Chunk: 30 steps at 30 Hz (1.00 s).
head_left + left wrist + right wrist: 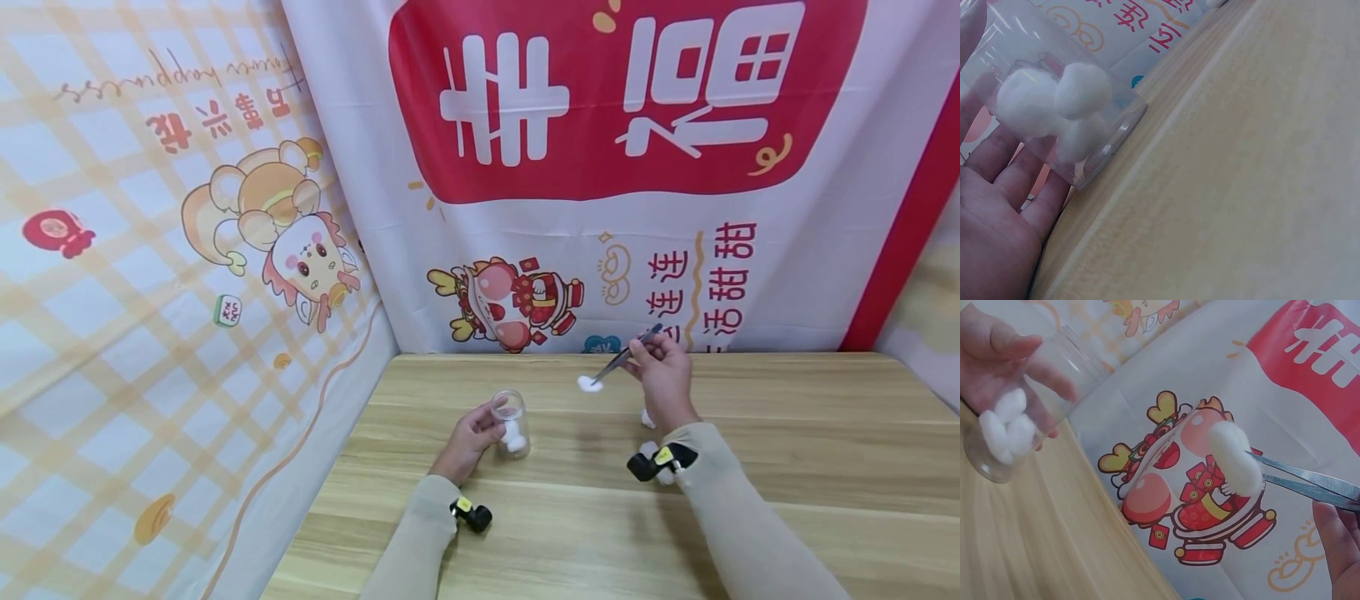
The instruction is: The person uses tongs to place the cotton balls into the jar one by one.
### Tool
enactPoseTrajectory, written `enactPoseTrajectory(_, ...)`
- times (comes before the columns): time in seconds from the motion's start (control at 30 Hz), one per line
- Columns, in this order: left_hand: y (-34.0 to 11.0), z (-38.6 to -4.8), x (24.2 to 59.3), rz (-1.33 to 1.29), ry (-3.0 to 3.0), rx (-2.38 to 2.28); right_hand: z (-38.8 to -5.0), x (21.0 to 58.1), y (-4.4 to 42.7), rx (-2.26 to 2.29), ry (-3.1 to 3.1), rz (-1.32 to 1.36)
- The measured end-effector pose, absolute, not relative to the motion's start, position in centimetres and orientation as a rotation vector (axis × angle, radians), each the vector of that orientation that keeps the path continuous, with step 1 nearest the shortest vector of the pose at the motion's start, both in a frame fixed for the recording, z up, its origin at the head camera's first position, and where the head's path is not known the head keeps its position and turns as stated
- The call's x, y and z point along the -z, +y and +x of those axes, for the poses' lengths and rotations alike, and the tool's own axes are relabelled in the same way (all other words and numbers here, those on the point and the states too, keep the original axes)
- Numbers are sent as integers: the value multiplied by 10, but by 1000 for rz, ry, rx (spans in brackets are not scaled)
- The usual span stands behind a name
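Observation:
My left hand [467,443] grips a clear, open-topped jar [522,423] by its side, thumb and fingers around it. Inside the jar, several white cotton balls [1083,91] lie together near the bottom. The jar's base is at or just above the table; I cannot tell if it touches. My right hand [667,382] pinches a pair of metal tweezers [1310,482]. Between the tweezer tips is one cotton ball [1235,457], held in the air to the right of the jar and apart from it.
More cotton balls [647,419] lie on the wooden table [570,517] below my right hand and wrist, partly hidden by them. A printed cloth [495,229] hangs behind the table's far edge, and a checked cloth [112,333] stands along the left side.

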<state>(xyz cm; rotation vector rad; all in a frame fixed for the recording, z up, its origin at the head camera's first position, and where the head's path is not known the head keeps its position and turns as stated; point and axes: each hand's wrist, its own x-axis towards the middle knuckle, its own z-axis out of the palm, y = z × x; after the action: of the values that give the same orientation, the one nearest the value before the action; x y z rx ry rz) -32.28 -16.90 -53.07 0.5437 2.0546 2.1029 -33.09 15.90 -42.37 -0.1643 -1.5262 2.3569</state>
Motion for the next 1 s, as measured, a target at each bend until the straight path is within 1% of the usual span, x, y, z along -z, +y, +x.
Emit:
enactPoseTrajectory(0.5, -169, -319, 522, 533, 2063, -2063, -331, 422, 145, -2365, -1571, -132)
enactPoseTrajectory(1.0, -169, -322, 530, 568, 2083, -2092, -335, 428, 133, -2387, -1544, -117)
